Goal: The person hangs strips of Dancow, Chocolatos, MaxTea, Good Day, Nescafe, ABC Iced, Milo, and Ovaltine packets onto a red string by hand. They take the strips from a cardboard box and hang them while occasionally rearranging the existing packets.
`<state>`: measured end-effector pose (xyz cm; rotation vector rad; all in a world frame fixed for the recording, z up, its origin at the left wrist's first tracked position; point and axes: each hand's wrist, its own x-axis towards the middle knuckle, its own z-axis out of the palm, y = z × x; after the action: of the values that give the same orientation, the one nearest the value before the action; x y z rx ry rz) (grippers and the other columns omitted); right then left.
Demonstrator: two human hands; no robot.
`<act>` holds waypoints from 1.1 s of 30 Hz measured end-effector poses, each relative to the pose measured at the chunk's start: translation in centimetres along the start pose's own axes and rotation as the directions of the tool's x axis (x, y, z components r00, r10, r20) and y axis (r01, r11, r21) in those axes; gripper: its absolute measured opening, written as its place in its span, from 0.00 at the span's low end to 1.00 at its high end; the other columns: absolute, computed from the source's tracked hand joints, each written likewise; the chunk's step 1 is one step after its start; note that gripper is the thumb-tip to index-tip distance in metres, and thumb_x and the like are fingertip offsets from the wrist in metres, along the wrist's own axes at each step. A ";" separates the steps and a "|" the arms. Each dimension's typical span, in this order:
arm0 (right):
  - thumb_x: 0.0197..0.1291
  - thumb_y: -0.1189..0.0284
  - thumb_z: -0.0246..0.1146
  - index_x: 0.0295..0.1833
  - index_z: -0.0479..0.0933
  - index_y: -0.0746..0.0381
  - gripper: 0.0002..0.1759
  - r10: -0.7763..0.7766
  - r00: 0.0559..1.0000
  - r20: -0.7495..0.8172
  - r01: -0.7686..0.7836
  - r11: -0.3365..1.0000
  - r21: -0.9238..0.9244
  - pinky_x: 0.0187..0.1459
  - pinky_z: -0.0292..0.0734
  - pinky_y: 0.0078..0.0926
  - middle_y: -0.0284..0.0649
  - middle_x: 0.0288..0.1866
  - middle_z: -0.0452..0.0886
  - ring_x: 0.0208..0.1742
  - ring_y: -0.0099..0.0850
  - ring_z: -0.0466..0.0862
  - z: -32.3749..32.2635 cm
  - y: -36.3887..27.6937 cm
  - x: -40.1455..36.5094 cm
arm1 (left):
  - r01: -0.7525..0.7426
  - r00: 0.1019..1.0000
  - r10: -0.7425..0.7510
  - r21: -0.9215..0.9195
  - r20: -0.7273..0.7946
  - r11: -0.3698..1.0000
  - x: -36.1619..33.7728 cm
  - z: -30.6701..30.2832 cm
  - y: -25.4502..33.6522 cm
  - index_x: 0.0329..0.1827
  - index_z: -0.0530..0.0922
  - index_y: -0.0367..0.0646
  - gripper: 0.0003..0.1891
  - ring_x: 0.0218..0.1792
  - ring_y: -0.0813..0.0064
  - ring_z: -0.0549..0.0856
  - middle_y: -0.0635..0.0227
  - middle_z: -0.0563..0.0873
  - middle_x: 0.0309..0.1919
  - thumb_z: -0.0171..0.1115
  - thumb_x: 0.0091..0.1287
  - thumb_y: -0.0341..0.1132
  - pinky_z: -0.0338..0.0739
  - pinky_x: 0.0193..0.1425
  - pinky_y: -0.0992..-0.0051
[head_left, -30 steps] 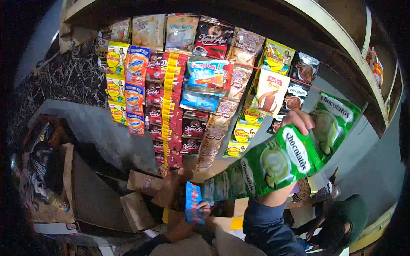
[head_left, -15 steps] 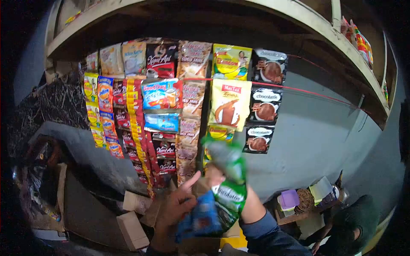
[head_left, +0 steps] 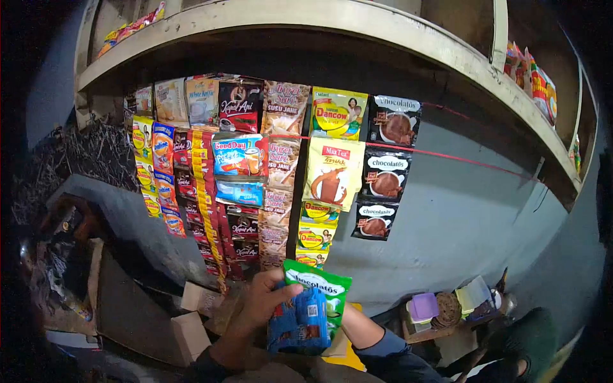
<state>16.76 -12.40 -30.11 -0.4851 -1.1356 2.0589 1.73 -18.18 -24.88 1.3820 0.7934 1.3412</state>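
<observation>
Low in the middle of the head view, my left hand is closed, its thumb pressed over a green Chocolatos sachet and a blue sachet pack. The blue pack lies in front of the green sachet and shows a small white code label. My right hand reaches in from the right behind these packs and supports the green sachet; its fingers are hidden. Just above hang yellow Dancow sachets and a Max Tea pack. Black Chocolatos sachets hang to their right.
More sachet strips hang along the wall to the left. A red string crosses the wall beneath a wooden shelf. Cardboard boxes stand below. At lower right are plastic containers and a person.
The green sachets, blurred and raised before, are now lower and flatter against the blue pack. My left thumb and fingers have closed on them. The view has tilted up slightly.
</observation>
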 end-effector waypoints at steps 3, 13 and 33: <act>0.60 0.54 0.48 0.61 0.58 0.64 0.30 -0.236 0.963 0.133 0.262 0.939 -0.224 0.56 0.61 0.25 0.39 0.58 0.65 0.56 0.25 0.66 1.8 -2.6 -3.1 | 0.013 0.998 -0.016 -0.047 -0.054 0.999 0.7 0.4 2.0 0.41 0.77 0.36 0.11 0.34 0.84 0.76 0.70 0.80 0.33 0.58 0.56 0.30 0.70 0.41 0.81; 0.60 0.71 0.52 0.37 0.74 0.67 0.10 -0.485 0.841 0.241 0.462 0.412 -0.785 0.31 0.69 0.17 0.36 0.25 0.76 0.25 0.20 0.72 4.9 -7.5 -2.9 | -0.291 0.935 0.341 0.339 -0.097 0.895 -0.6 -2.8 3.8 0.40 0.77 0.33 0.14 0.20 0.87 0.73 0.72 0.78 0.20 0.61 0.51 0.31 0.68 0.24 0.83; 0.48 0.54 0.60 0.38 0.78 0.58 0.19 -0.752 0.504 0.426 -0.085 -0.534 -0.841 0.46 0.59 0.38 0.43 0.38 0.73 0.46 0.38 0.72 2.7 -23.8 5.4 | -0.387 0.836 0.461 0.275 -0.298 0.880 3.1 -6.1 3.2 0.34 0.78 0.35 0.09 0.21 0.84 0.76 0.71 0.80 0.23 0.55 0.55 0.31 0.68 0.25 0.82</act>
<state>21.29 -1.56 -8.57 -0.9555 -1.9053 -0.5499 -4.28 -14.88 -21.67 1.5612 0.9130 1.9475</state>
